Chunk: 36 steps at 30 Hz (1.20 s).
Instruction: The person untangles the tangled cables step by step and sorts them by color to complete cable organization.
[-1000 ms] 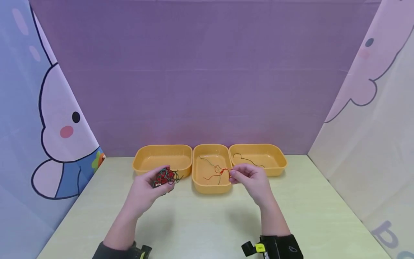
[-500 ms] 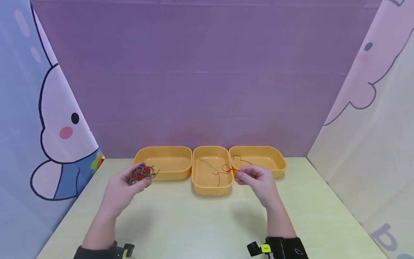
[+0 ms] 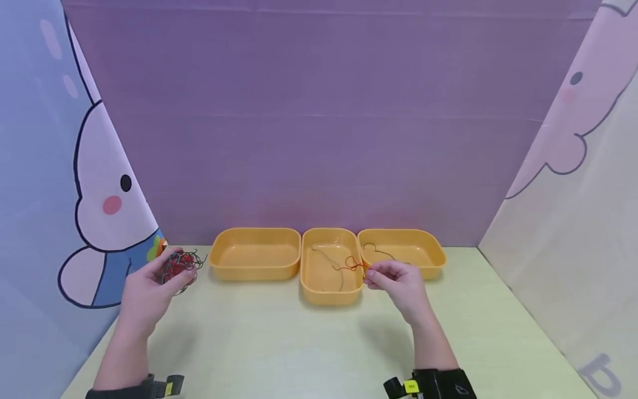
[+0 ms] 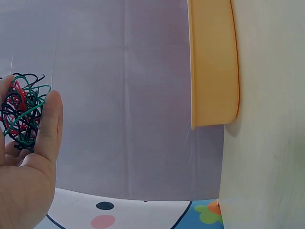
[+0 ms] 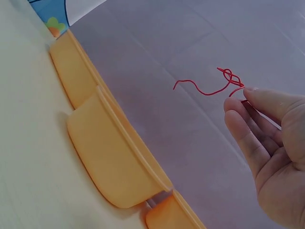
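Note:
My left hand (image 3: pixel 147 293) grips a tangled bundle of thin wires (image 4: pixel 23 112), red, green and black, raised at the left of the table. Between thumb and fingertips my right hand (image 3: pixel 401 288) pinches a red wire (image 5: pixel 205 91), bent into a small loop with a loose wavy tail. In the head view this wire overlaps the right side of the middle yellow tray (image 3: pixel 331 299). A greenish wire (image 3: pixel 326 256) lies inside that tray. The right yellow tray (image 3: pixel 432 255) holds a dark wire (image 3: pixel 381 251), partly covered by my right hand.
The left yellow tray (image 3: pixel 254 272) stands in a row with the other two, against the purple backdrop (image 3: pixel 319 122). Printed cloth panels (image 3: pixel 112 166) close off both sides. The pale table (image 3: pixel 279 343) stretches in front of the trays.
My left hand has moved well to the left with the wire bundle, away from the trays. My right hand has shifted slightly right, still pinching the red wire.

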### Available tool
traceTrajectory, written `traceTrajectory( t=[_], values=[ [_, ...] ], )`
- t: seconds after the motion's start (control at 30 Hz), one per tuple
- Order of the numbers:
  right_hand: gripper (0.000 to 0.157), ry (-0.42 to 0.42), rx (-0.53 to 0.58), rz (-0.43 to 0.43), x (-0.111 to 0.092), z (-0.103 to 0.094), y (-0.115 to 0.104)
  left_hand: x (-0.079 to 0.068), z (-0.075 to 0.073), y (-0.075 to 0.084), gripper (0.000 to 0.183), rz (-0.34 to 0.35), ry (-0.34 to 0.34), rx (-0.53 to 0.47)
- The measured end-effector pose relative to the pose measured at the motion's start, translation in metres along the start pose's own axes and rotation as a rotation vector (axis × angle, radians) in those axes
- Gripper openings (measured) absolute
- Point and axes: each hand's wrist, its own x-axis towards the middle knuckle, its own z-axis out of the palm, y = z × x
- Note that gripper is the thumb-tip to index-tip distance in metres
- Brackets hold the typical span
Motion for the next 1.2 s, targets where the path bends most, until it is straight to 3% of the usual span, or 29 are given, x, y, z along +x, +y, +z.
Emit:
traceTrajectory(
  t=[0.17, 0.4, 0.6, 0.9, 1.1, 1.2],
  values=[
    [0.018, 0.007, -0.033, 0.059, 0.009, 0.009, 0.002, -0.001, 0.003, 0.002, 0.054, 0.019, -0.003, 0.006],
    [0.016, 0.031, -0.122, 0.124, 0.038, 0.023, -0.002, 0.000, 0.003, 0.003, 0.053, 0.067, -0.007, -0.017],
    [0.011, -0.008, -0.187, 0.089, 0.065, 0.039, -0.006, -0.001, 0.004, 0.003, 0.053, 0.087, -0.013, 0.015],
    [0.005, -0.073, -0.458, 0.083, 0.105, 0.068, -0.012, -0.001, 0.009, 0.008, 0.050, 0.095, -0.014, -0.037],
    [0.007, -0.165, -0.623, 0.121, 0.117, 0.098, 0.001, -0.006, 0.011, 0.006, 0.054, 0.076, -0.024, -0.040],
    [0.007, -0.229, -0.687, 0.096, 0.121, 0.116, 0.009, -0.009, 0.009, 0.005, 0.053, 0.081, -0.009, -0.038]
  ],
)
